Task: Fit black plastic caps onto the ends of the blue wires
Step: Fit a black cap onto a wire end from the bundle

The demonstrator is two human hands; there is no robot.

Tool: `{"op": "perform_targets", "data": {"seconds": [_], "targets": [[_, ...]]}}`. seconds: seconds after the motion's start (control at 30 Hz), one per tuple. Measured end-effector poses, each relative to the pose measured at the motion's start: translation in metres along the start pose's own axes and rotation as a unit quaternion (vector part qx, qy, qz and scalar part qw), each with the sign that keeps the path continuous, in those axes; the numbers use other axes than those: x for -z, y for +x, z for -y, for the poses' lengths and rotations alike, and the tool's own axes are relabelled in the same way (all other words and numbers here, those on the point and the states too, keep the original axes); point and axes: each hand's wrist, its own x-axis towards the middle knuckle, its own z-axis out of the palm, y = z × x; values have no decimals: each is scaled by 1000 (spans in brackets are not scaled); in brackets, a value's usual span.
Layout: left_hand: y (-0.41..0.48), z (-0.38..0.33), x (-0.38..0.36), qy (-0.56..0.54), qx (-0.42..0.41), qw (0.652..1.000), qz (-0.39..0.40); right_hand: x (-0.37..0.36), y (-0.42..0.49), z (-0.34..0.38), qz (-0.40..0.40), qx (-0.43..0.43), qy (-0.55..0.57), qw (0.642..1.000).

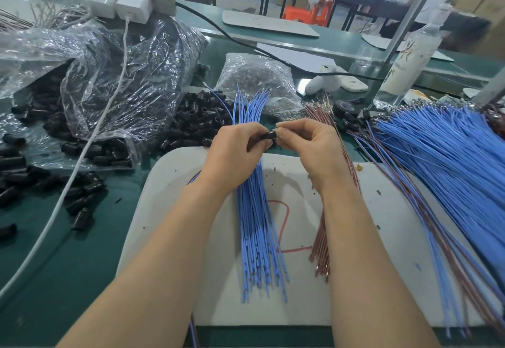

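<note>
Pinching black cap (267,137) in left hand (235,150) above white pad (169,183); pinching wire tip (278,130) against it in right hand (306,145). Likely light, rigid, slick: grip sides. Limp blue wires (254,224) across pad: hold near tip.

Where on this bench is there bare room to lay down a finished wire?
There are two patches. One is on the white board, between the brown wires and the blue wire fan on the right. The other is on the green mat at the front, between the white cable and the board's left edge. It is crowded at the left and far side, with caps and bags.
</note>
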Motion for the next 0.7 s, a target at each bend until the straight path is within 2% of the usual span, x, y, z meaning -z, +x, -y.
{"op": "perform_targets", "data": {"seconds": [0.2,0.4,0.7], "targets": [[-1,-1,1,5,-9,1000,7,-2,1,-4,13,-26,42,999],[0,-2,1,-4,4,1000,-3,-7,3,-7,-7,-100,167,981],[-3,-10,2,-12,19,1000,-8,-16,3,-7,-11,-95,150,984]]}}
